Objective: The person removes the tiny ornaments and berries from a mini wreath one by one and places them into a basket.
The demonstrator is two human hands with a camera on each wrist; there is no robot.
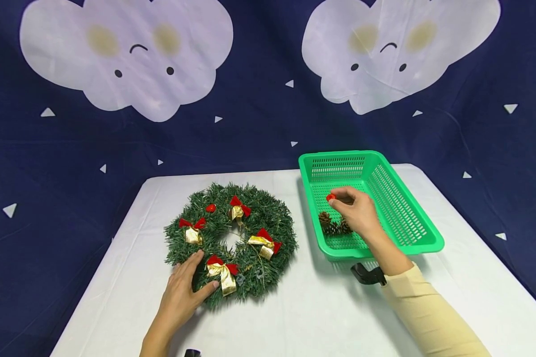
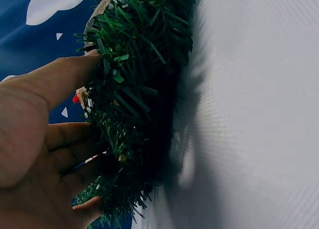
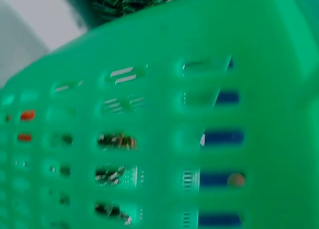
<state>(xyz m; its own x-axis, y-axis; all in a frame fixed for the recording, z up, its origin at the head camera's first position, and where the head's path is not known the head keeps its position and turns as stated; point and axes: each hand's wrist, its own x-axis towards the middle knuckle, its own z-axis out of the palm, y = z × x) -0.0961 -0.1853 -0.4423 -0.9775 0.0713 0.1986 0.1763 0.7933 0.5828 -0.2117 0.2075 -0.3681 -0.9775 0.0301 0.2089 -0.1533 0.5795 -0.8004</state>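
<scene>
My left hand rests on the near left edge of a green artificial wreath, fingers spread and thumb beside the front bow. In the left wrist view, its extended fingers reach into the needles. Gold and red bows sit around the wreath, and a small round red ornament lies at its upper left. My right hand is over the green basket, pinching a small red ornament between thumb and fingertips. Several brown pine cones lie in the basket below that hand.
A white cloth covers the table. The basket stands on the right with raised slotted walls. Behind the table hangs a dark blue curtain with clouds. The basket's wall hides my right hand's work in the right wrist view.
</scene>
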